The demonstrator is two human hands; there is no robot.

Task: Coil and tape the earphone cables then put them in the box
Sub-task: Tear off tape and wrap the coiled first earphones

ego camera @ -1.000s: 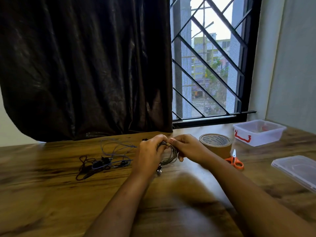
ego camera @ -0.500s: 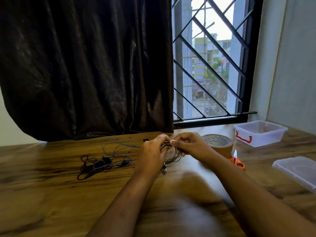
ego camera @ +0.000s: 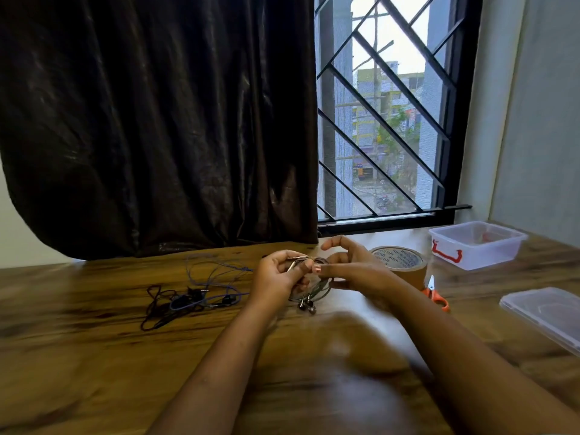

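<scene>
Has lifted the forefinger of the right hand [ego camera: 351, 266] off the grey coiled cable [ego camera: 320, 291] since half a second ago and arched it above.

Left on the table [ego camera: 94, 356]: a loose tangle of black and blue earphone cables [ego camera: 188, 298], untouched.

Then the left hand [ego camera: 276, 277] — fingers curled round the coil, gripping it near the plug, with the earbuds [ego camera: 307, 306] dangling below.

Right hand half open, yet pinching the coil's right side with thumb and lower fingers.

Just right of that: tape roll [ego camera: 405, 262], then orange scissors [ego camera: 436, 298].

Far right — open box [ego camera: 477, 246], and nearer, its lid [ego camera: 546, 312].
</scene>
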